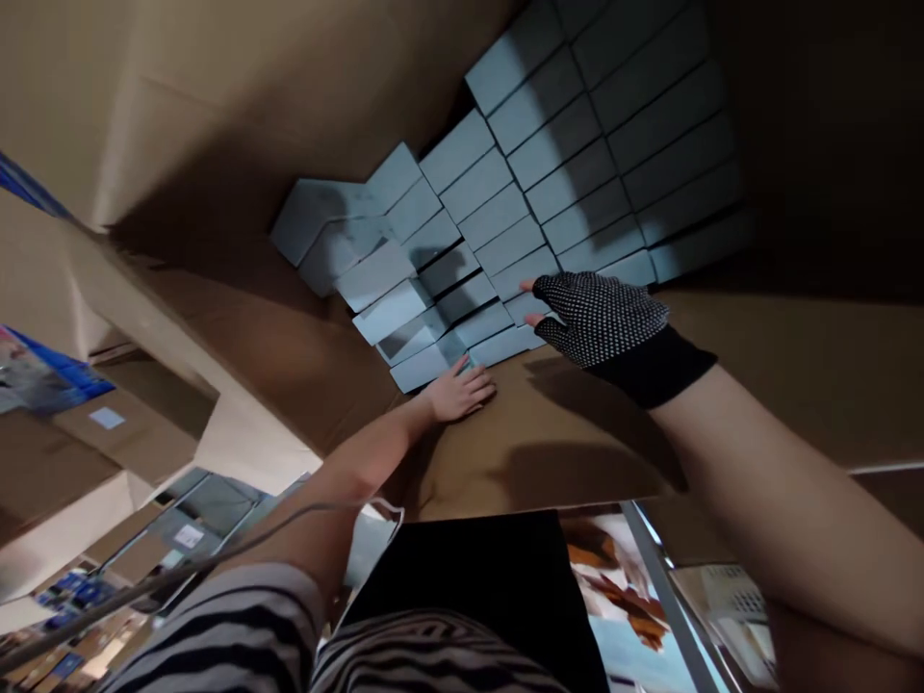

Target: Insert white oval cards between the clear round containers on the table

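Several rows of small white boxes [498, 221] are packed inside a large cardboard carton [238, 327], with some at the left stacked higher and slightly askew. My bare left hand [464, 390] lies over the carton's near wall, fingers spread out by the lower-left boxes and holding nothing. My right hand [606, 318], in a black fingerless glove with white dots, hovers above the boxes close to the near wall. Its thumb and forefinger stick out apart, with nothing between them. The other fingers of that hand are hidden.
A pale cable [289, 515] crosses in front of my left arm. Other brown cartons [137, 414] and blue packages stand at the left. Below right is a grey metal post [660, 587] beside a printed picture [628, 597]. The carton's right side lies in deep shadow.
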Available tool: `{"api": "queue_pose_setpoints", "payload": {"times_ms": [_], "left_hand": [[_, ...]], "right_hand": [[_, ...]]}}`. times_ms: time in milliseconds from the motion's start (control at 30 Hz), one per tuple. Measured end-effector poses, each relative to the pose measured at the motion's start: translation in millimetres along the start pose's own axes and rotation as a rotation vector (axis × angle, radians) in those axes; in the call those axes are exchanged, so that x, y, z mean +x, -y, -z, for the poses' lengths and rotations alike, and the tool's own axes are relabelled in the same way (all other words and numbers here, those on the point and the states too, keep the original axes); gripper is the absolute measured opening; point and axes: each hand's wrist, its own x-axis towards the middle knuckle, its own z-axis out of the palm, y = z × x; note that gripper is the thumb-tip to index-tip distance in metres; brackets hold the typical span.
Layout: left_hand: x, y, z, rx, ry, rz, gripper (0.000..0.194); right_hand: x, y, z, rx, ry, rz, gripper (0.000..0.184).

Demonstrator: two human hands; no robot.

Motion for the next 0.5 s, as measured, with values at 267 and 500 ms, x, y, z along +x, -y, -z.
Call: {"api": "queue_pose_setpoints", "payload": {"times_ms": [267,500], "left_hand": [[-9,-24,5.4,-0.195,-0.113,0.223,0.041],[-23,-18,6.5,-0.528,-0.781,1.543,0.067]], "right_hand": [[2,-2,-28,0.1,0.173,-0.061,0.047],[41,47,-133,0.571,0.463,-0.314,0.072]]}}
